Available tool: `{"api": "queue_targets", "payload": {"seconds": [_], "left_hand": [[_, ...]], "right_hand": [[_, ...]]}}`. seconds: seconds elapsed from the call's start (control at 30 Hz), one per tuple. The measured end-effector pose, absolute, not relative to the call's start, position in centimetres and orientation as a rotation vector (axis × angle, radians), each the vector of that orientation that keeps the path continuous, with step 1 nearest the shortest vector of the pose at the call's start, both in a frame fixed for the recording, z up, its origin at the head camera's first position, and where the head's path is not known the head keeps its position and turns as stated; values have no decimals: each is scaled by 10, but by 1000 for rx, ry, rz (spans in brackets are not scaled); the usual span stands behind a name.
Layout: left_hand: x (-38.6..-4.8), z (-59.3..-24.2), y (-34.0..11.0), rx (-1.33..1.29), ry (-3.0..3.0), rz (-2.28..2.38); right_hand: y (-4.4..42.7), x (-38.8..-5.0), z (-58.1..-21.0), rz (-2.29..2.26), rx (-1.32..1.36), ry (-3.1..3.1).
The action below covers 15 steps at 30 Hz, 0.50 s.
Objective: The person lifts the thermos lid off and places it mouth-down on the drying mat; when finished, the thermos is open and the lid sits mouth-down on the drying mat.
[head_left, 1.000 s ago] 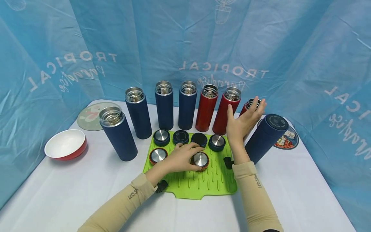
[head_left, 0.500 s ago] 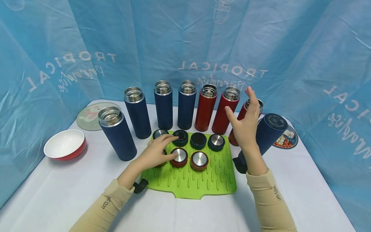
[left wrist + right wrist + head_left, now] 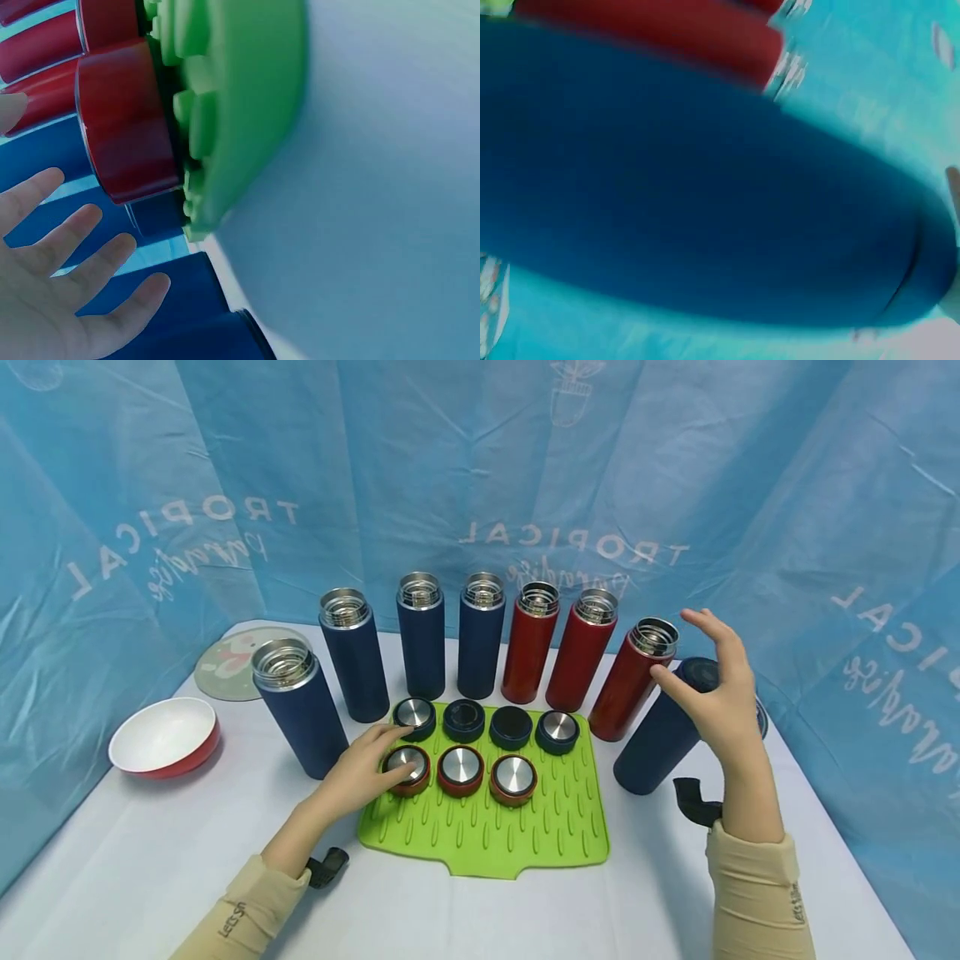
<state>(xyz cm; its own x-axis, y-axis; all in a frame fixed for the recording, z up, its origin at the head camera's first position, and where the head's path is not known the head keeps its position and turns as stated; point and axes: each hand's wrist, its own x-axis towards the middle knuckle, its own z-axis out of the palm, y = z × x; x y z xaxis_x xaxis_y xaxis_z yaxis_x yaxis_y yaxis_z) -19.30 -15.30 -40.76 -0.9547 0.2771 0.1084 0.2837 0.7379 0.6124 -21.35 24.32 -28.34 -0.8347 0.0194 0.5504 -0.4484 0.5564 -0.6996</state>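
My left hand (image 3: 363, 770) hovers with loosely spread fingers at the left red lid (image 3: 406, 763). In the left wrist view its fingers (image 3: 79, 244) stand apart from the nearest red lid (image 3: 127, 120). Two more red lids (image 3: 461, 767) lie in the front row on the green mat (image 3: 487, 856), with several dark blue lids (image 3: 511, 727) in a row behind. On the right, my right hand (image 3: 723, 697) is raised, thumb and fingers spread wide, holding nothing. Just behind it stands a capped blue thermos (image 3: 654, 747), blurred and large in the right wrist view.
Several uncapped blue thermoses (image 3: 422, 643) and three uncapped red ones (image 3: 531, 647) stand in an arc behind the mat. A red-and-white bowl (image 3: 161, 735) and a round placemat (image 3: 240, 664) lie at left. A blue curtain (image 3: 375, 460) hangs behind the table.
My left hand has moved left, from the right red lid past the middle one to the left one. My right hand has moved right, away from the red thermoses. The lids stay put.
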Motion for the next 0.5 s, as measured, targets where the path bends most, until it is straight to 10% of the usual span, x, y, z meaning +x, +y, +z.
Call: {"api": "queue_targets", "payload": {"seconds": [0.5], "left_hand": [[-189,-419,-166,-322,-2966,-1095]], "right_hand": [[317,-222,-314,1867,679,-2112]]}}
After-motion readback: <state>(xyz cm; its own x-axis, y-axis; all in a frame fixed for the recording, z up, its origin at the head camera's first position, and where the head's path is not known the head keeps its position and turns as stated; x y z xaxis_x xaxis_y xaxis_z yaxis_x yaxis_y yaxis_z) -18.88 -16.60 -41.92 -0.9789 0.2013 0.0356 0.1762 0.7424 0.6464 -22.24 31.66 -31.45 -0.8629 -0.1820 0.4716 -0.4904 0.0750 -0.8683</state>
